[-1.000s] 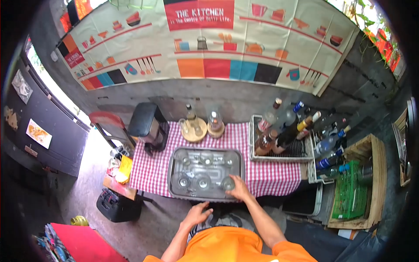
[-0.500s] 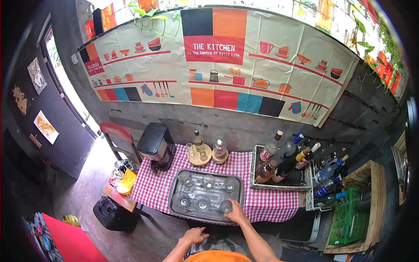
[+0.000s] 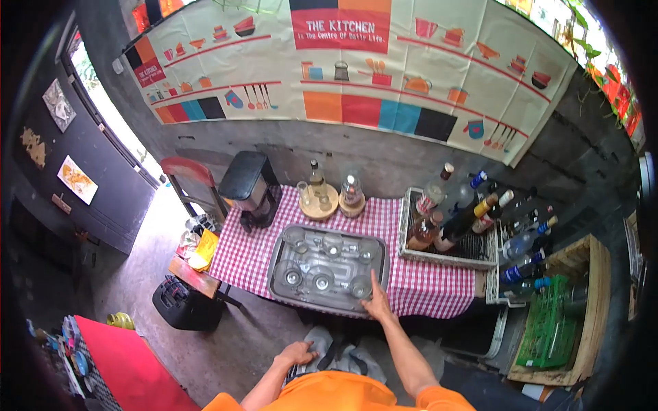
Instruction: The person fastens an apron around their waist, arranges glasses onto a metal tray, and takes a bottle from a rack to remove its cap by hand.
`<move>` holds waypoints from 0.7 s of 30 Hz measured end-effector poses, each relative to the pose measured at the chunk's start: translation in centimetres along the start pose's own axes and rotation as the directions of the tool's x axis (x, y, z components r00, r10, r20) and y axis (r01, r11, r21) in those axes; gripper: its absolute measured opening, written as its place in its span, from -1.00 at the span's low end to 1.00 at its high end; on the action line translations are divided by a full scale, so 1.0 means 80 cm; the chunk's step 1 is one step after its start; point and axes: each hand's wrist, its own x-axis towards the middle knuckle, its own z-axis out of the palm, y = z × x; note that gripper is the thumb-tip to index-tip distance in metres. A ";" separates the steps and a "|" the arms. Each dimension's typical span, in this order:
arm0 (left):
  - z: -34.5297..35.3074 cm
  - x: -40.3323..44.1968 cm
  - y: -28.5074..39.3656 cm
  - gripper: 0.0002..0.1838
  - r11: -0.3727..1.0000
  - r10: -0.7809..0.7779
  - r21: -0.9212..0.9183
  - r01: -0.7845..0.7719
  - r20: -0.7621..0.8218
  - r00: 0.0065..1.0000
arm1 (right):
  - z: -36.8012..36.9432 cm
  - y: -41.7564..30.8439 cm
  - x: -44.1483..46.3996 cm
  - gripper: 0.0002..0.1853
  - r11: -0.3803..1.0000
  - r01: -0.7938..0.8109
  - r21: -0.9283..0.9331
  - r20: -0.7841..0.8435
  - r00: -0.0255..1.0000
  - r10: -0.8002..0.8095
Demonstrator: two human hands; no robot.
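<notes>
A grey rectangular tray (image 3: 276, 291) lies on the table with several clear glasses standing in two rows. At its front right corner, my right hand (image 3: 378, 303) is beside a clear glass (image 3: 360, 287), fingers stretched out along its right side and apparently not wrapped round it; whether they touch the glass or the tray rim is unclear. To the left of that glass, a stemmed glass (image 3: 320, 279) stands in the front row. My left hand (image 3: 297, 353) hangs in front of the table, holding nothing, fingers loosely extended.
Behind the tray, two round wooden boards (image 3: 319, 209) carry glassware and a bottle. A black coffee maker (image 3: 248, 188) stands at the back left. A basket (image 3: 449, 259) of bottles is on the right, near a wooden crate (image 3: 595, 301). A stool (image 3: 195, 275) stands left.
The view has tilted down and shifted. My right hand has moved slightly right from the front right glass, its fingers straighter. My left hand has dropped lower, away from the tray.
</notes>
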 end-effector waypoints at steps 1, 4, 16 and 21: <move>0.000 0.002 -0.001 -0.31 1.000 0.014 0.010 -0.015 0.008 1.000 | -0.002 0.005 -0.002 0.07 1.000 -0.012 0.008 -0.003 1.000 0.012; -0.013 0.005 -0.004 -0.32 0.997 0.082 0.018 -0.081 -0.009 0.997 | -0.004 -0.007 -0.014 0.11 0.999 -0.021 -0.027 -0.026 0.999 0.020; -0.132 -0.014 -0.083 -0.40 0.675 0.139 -0.691 -0.256 -0.222 0.965 | 0.061 -0.168 -0.084 -0.09 0.929 0.173 -0.326 -0.372 0.880 -0.294; -0.165 -0.015 -0.146 -0.27 -0.174 0.390 -0.983 -0.060 -0.125 0.912 | 0.235 -0.307 -0.087 -0.21 0.879 0.462 -0.119 -0.122 0.872 -0.475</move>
